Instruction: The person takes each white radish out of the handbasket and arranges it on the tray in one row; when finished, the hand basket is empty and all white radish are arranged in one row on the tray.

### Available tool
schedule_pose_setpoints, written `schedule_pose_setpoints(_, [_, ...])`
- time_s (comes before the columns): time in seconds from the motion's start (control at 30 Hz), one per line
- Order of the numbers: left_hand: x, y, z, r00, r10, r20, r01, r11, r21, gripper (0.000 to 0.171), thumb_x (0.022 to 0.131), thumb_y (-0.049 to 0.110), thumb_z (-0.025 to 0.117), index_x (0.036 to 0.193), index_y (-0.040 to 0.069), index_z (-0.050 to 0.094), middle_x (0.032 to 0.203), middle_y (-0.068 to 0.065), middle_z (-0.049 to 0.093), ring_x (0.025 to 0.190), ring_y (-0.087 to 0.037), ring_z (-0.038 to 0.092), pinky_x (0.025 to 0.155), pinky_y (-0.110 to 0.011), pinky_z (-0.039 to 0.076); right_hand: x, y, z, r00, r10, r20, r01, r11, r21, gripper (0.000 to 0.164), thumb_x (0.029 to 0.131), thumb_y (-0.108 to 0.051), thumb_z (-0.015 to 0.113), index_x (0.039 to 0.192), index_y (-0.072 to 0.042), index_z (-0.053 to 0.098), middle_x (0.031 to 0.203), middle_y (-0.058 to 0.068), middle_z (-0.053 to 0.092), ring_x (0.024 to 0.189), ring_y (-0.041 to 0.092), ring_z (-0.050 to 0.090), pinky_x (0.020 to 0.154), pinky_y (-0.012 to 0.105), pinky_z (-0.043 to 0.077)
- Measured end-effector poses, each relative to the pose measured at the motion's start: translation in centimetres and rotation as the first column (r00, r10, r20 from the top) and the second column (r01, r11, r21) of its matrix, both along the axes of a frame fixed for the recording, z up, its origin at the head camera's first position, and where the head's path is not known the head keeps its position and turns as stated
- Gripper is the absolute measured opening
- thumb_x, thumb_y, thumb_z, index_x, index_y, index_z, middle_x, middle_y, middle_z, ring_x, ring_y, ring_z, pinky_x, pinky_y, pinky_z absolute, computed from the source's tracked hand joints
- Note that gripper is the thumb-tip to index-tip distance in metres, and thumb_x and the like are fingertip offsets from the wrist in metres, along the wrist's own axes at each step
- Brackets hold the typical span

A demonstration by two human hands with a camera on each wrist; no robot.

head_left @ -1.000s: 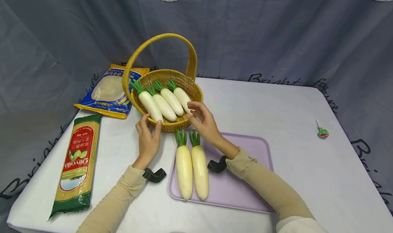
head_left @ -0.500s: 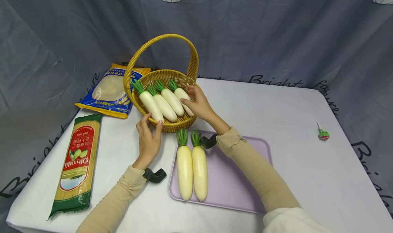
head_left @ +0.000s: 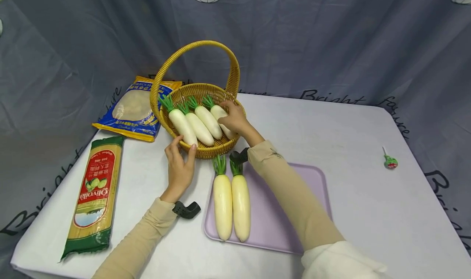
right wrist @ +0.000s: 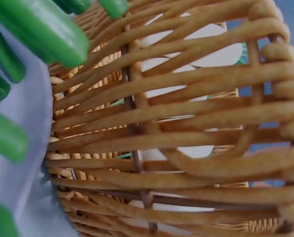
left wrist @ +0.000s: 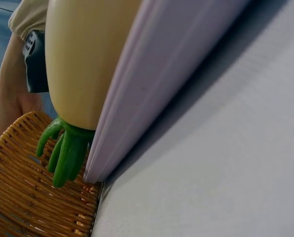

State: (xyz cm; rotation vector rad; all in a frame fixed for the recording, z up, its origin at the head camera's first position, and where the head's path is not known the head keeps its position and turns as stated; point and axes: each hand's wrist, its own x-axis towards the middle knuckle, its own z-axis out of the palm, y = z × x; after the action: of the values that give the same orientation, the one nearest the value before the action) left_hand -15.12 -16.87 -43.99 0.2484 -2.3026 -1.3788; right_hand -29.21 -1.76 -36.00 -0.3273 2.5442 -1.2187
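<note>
A yellow wicker basket (head_left: 213, 151) with a tall handle holds several white radishes (head_left: 200, 128) with green tops. My right hand (head_left: 235, 119) reaches over the basket's right side and grips the rightmost white radish (head_left: 220, 112), thumb on its near side; part of that radish is hidden. My left hand (head_left: 179, 166) rests at the basket's front left rim with thumb and fingers spread, by the lower end of the leftmost white radish (head_left: 182, 127). In the right wrist view, woven basket wall (right wrist: 186, 113) fills most of the frame.
Two more white radishes (head_left: 222, 207) lie side by side on a lilac tray (head_left: 274, 217) in front of the basket. A blue and yellow pasta bag (head_left: 132, 107) and a spaghetti pack (head_left: 95, 189) lie at the left. A lollipop (head_left: 391, 161) lies far right.
My right hand has moved from the basket's front right rim up and inward onto the rightmost radish, its fingers closing round it. My left hand stays at the rim.
</note>
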Motion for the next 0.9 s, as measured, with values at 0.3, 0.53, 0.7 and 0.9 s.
schedule_pose_setpoints(0.3, [0.0,-0.1,0.1,1.0,-0.012,-0.009,0.012,1.0,0.002,0.054,0.091,0.041,0.049,0.133,0.014,0.031,0.127,-0.02,0.028,0.113,-0.031,0.04,0.098,-0.044,0.035,-0.4,-0.4,0.4,0.99,0.037,0.133,-0.039,0.999,0.011,0.074,0.075,0.01,0.048,0.138,-0.025,0.034,0.143,0.01,0.034,0.068,0.02,0.035,0.048,0.028,0.024])
schedule_pose_setpoints(0.53, [0.0,0.0,0.0,1.0,-0.006,-0.003,0.006,1.0,0.002,0.051,0.091,0.042,0.047,0.133,0.016,0.032,0.125,-0.019,0.029,0.112,-0.029,0.04,0.096,-0.042,0.036,-1.0,-0.9,-0.2,0.982,0.029,0.187,-0.054,0.99,0.13,0.074,0.076,0.01,0.041,0.137,-0.032,0.035,0.132,0.008,0.047,0.051,0.014,0.02,0.045,0.026,0.023])
schedule_pose_setpoints(0.7, [0.0,0.0,-0.1,1.0,-0.015,0.005,0.015,1.0,0.005,0.051,0.091,0.042,0.046,0.133,0.017,0.031,0.126,-0.019,0.028,0.113,-0.03,0.04,0.097,-0.042,0.035,-1.0,-1.3,-0.3,0.984,0.028,0.175,-0.064,0.977,0.204,0.073,0.077,0.01,0.039,0.138,-0.032,0.034,0.129,0.006,0.051,0.047,0.012,0.017,0.044,0.026,0.024])
schedule_pose_setpoints(0.9, [0.0,-0.1,-0.1,1.0,-0.017,0.004,0.017,1.0,0.0,0.051,0.092,0.043,0.046,0.133,0.017,0.031,0.126,-0.019,0.028,0.114,-0.029,0.04,0.098,-0.042,0.035,-0.7,-1.5,-0.4,0.992,0.022,0.128,-0.05,0.974,0.223,0.071,0.079,0.008,0.041,0.138,-0.031,0.035,0.13,0.006,0.052,0.05,0.013,0.019,0.046,0.026,0.025])
